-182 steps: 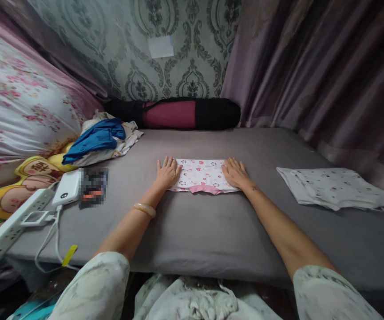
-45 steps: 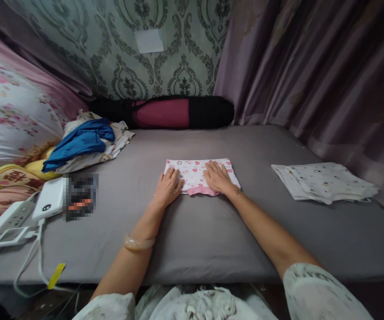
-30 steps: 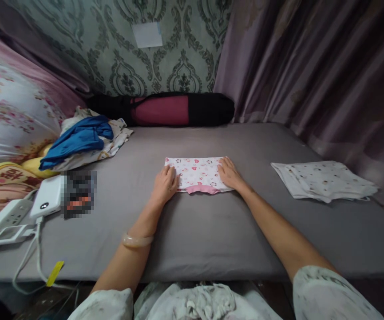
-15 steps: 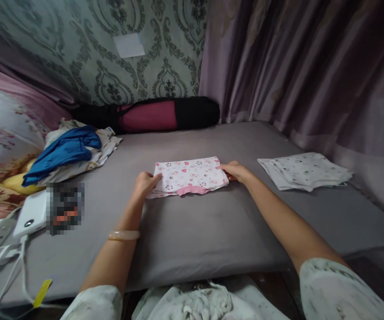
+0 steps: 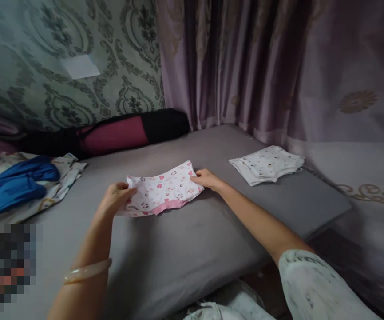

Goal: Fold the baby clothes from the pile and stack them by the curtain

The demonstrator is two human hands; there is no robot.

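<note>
Left hand and right hand pinched a folded garment by opposite ends.
Printed white with pink trim, it sagged slightly between them over the gray sheet. Folded spotted fabric lay beyond the right hand, crumpled blue cloth off to the left, and a black-and-maroon bag farther back, by the patterned wall.

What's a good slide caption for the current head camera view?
Left hand and right hand hold a folded pink-trimmed garment by opposite ends over a gray surface.
</note>
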